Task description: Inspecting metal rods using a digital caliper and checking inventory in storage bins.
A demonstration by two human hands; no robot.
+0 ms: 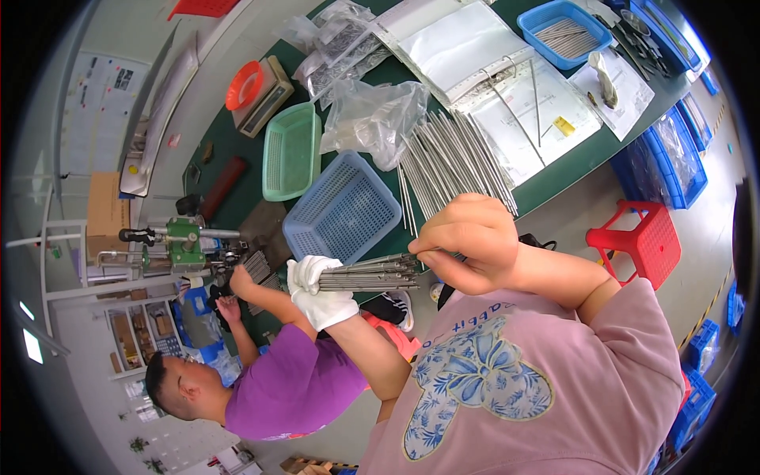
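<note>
My left hand (315, 291), in a white glove, is closed around a bundle of thin grey metal rods (370, 275). The bundle lies sideways in front of my chest, its free ends pointing toward the right. Bare and pinched, my right hand (473, 241) has thumb and forefinger together at those free ends; what sits between the fingertips is too small to make out. Just beyond my hands, many longer metal rods (459, 162) are spread side by side on the green table (566, 186). A blue perforated basket (342, 210) stands beyond my gloved hand.
A co-worker in a purple shirt (297, 380) reaches toward a green machine (184, 244) at left. On the table are a green basket (291, 150), a scale (265, 99), plastic bags (372, 119), an open binder (467, 47) and a blue tray of rods (564, 36). A red stool (637, 237) stands right.
</note>
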